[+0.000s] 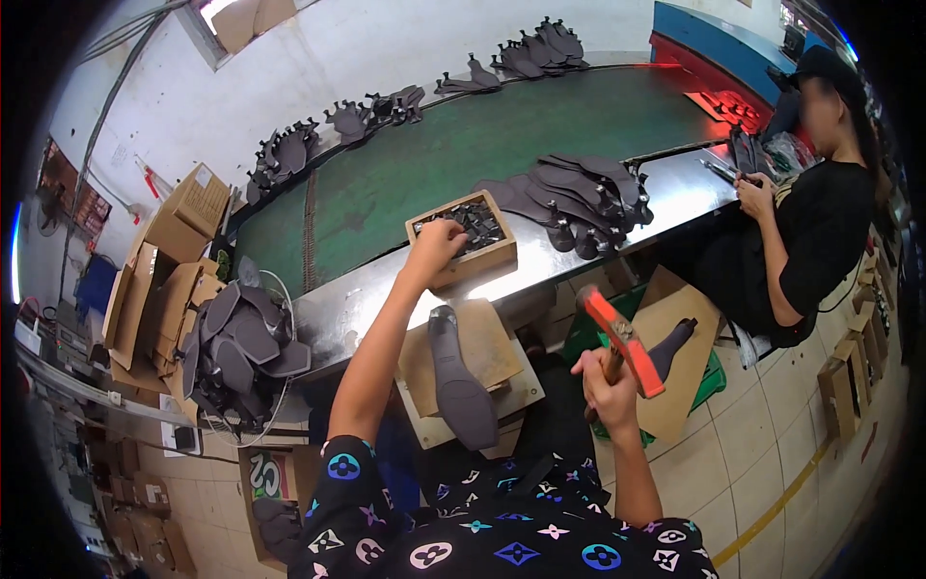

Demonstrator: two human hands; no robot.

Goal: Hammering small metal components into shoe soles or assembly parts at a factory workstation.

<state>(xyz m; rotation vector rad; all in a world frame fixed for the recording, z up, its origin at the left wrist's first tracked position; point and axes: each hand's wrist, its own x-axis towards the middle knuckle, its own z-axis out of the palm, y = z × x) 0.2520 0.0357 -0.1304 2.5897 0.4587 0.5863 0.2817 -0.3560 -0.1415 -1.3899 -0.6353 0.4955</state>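
My left hand [439, 243] reaches into an open wooden box [487, 259] full of small black pieces [479, 222]. Its fingers are bent together among them, and what they pinch, if anything, is hidden. My right hand [610, 391] is wrapped round the handle of a hammer [632, 352] with a red head, held up in the air right of my lap. Between my arms, a dark grey shoe sole with a heel [461, 381] lies lengthwise on a tan board [502, 362] on top of a pale block [521, 391].
A green conveyor belt [386, 207] with a metal edge runs ahead, bearing heaped soles [579, 188]. More soles pile up at left [241, 338]. Another sole [672, 347] lies on cardboard [690, 391] over a green crate [714, 376]. A person [820, 212] sits at right.
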